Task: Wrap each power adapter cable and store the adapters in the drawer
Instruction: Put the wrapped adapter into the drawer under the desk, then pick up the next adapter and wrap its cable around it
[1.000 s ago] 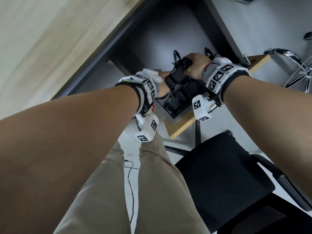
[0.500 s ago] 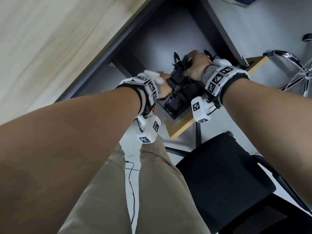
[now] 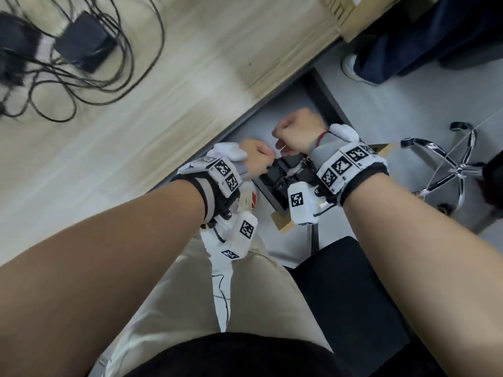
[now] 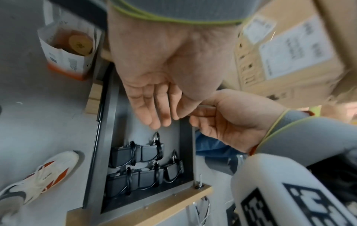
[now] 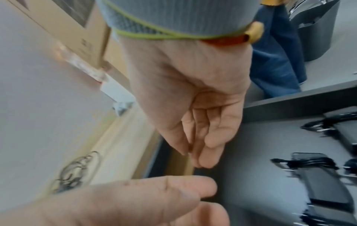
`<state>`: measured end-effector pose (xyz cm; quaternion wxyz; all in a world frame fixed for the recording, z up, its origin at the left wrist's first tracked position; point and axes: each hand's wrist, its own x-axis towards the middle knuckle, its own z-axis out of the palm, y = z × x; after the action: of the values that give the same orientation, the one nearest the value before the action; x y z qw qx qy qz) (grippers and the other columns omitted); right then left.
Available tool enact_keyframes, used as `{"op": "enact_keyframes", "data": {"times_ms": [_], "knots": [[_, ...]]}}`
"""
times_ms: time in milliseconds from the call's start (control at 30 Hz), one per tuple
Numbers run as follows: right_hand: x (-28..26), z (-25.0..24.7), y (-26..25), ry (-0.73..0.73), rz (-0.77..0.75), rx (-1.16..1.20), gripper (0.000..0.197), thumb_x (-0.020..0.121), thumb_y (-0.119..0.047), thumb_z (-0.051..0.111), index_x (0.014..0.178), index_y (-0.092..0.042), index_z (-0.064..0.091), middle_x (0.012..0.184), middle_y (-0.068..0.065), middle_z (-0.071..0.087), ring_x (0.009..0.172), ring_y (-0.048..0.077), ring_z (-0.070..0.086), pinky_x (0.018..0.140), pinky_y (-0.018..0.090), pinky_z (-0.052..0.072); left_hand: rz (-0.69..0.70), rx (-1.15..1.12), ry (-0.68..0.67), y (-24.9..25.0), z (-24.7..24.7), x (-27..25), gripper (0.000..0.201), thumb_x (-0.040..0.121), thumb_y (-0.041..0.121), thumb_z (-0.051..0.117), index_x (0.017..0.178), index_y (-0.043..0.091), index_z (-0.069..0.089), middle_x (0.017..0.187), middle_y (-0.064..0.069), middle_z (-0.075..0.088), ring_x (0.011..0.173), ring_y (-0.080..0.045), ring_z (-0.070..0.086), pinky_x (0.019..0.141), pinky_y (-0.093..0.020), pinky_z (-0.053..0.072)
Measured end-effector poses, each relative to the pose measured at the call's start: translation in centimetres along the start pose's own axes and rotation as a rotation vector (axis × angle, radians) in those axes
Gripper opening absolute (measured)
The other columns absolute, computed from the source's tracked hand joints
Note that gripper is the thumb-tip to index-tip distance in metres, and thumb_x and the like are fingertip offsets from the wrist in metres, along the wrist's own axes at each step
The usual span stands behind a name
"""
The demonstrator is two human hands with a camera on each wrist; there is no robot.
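The open drawer (image 3: 325, 100) under the desk holds several black power adapters (image 3: 285, 170) with their cables wrapped, lying in rows (image 4: 135, 154) at its front end. My left hand (image 3: 254, 159) and right hand (image 3: 296, 131) hover close together above the drawer, near the desk edge. Neither holds anything. In the left wrist view the left fingers (image 4: 154, 110) hang straight and relaxed. The right fingers (image 5: 204, 137) are loosely curled. On the desk's far left lie two more adapters (image 3: 81, 42) with loose, tangled cables (image 3: 122, 63).
A black office chair seat (image 3: 348, 295) sits at my right knee, and a chrome chair base (image 3: 457, 164) stands further right. Cardboard boxes (image 3: 353, 12) are at the desk's far end. Another person's jeans-clad leg (image 3: 408, 50) is beyond the drawer. An orange-and-white carton (image 4: 67, 50) stands on the floor.
Both hands have let go of the adapters and risen out of the drawer. The head view has tilted up, bringing the desk top and its loose adapters into sight.
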<state>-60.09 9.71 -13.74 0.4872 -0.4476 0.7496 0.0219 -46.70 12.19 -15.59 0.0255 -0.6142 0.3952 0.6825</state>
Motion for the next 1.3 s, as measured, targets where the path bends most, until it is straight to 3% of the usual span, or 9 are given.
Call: {"op": "enact_keyframes", "data": {"times_ms": [100, 167, 267, 600, 733, 900, 1067, 1200, 1300], "knots": [[-2.4, -0.8, -3.8, 0.008, -0.079, 0.009, 0.013, 0.081, -0.020, 0.058, 0.071, -0.017, 0.065, 0.069, 0.005, 0.074, 0.056, 0.016, 0.070, 0.053, 0.023, 0.051, 0.044, -0.052, 0.067, 0.5, -2.6, -3.9, 0.017, 0.097, 0.007, 0.052, 0.084, 0.016, 0.058, 0.076, -0.002, 0.061, 0.062, -0.014, 0.058, 0.057, -0.021, 0.049], [-4.6, -0.9, -7.6, 0.026, -0.151, 0.002, 0.015, 0.083, -0.018, 0.058, 0.068, -0.018, 0.063, 0.063, 0.003, 0.070, 0.044, 0.012, 0.060, 0.043, 0.016, 0.041, 0.075, -0.084, 0.153, 0.3, -6.3, -7.4, 0.018, 0.096, 0.008, 0.055, 0.080, 0.017, 0.059, 0.073, -0.001, 0.061, 0.060, -0.012, 0.058, 0.052, -0.021, 0.049], [-6.2, -0.8, -12.3, 0.026, -0.234, 0.022, 0.014, 0.082, -0.015, 0.059, 0.069, -0.019, 0.060, 0.055, -0.001, 0.062, 0.034, 0.006, 0.049, 0.047, 0.021, 0.041, 0.097, -0.189, 0.224, -0.3, -11.0, -10.3, 0.015, 0.094, 0.007, 0.060, 0.081, 0.014, 0.064, 0.068, -0.003, 0.061, 0.048, -0.008, 0.055, 0.040, -0.018, 0.044], [-9.7, 4.7, -27.0, -0.004, -0.374, -0.006, 0.014, 0.083, -0.017, 0.055, 0.080, -0.010, 0.066, 0.062, 0.003, 0.066, 0.045, 0.016, 0.057, 0.042, 0.017, 0.040, 0.084, -0.425, 0.574, -5.2, -24.4, -18.2, 0.006, 0.091, 0.014, 0.065, 0.087, 0.018, 0.064, 0.073, 0.000, 0.060, 0.053, -0.009, 0.050, 0.044, -0.018, 0.038], [-9.8, 8.5, -31.0, -0.047, -0.392, 0.000, 0.015, 0.080, -0.014, 0.055, 0.069, -0.012, 0.066, 0.068, 0.009, 0.068, 0.047, 0.021, 0.061, 0.051, 0.026, 0.051, 0.024, -0.531, 0.696, -8.0, -28.4, -19.1, 0.011, 0.089, 0.013, 0.067, 0.086, 0.021, 0.060, 0.073, -0.001, 0.057, 0.057, -0.011, 0.049, 0.050, -0.023, 0.042], [-9.2, 13.9, -35.4, -0.136, -0.466, -0.167, 0.021, 0.078, -0.029, 0.057, 0.076, -0.011, 0.069, 0.068, 0.007, 0.071, 0.075, 0.031, 0.073, 0.075, 0.045, 0.061, -0.029, -0.625, 0.804, -10.8, -34.0, -19.2, 0.033, 0.088, 0.011, 0.068, 0.121, 0.014, 0.060, 0.095, -0.010, 0.060, 0.064, -0.015, 0.051, 0.055, -0.025, 0.048], [-8.8, 17.3, -38.4, -0.176, -0.482, -0.242, 0.023, 0.089, -0.024, 0.056, 0.100, -0.018, 0.075, 0.100, 0.005, 0.074, 0.097, 0.025, 0.067, 0.091, 0.035, 0.054, -0.060, -0.587, 0.858, -11.1, -37.7, -18.3, 0.049, 0.086, 0.012, 0.069, 0.131, 0.013, 0.052, 0.124, -0.014, 0.059, 0.094, -0.024, 0.056, 0.092, -0.035, 0.052], [-7.5, 19.2, -39.5, -0.198, -0.432, -0.290, 0.029, 0.092, -0.037, 0.058, 0.117, -0.028, 0.068, 0.119, -0.001, 0.068, 0.112, 0.021, 0.062, 0.098, 0.029, 0.048, -0.111, -0.397, 0.808, -11.2, -39.7, -17.6, 0.064, 0.083, 0.022, 0.074, 0.139, 0.010, 0.045, 0.124, -0.010, 0.058, 0.110, -0.026, 0.058, 0.092, -0.028, 0.046], [-6.8, 19.9, -40.4, -0.218, -0.420, -0.343, 0.032, 0.096, -0.031, 0.053, 0.125, -0.020, 0.064, 0.124, 0.005, 0.067, 0.118, 0.028, 0.058, 0.103, 0.035, 0.046, -0.155, -0.241, 0.740, -11.3, -40.9, -17.1, 0.049, 0.081, 0.038, 0.074, 0.120, 0.016, 0.055, 0.105, -0.005, 0.060, 0.093, -0.023, 0.058, 0.091, -0.033, 0.049]]}}
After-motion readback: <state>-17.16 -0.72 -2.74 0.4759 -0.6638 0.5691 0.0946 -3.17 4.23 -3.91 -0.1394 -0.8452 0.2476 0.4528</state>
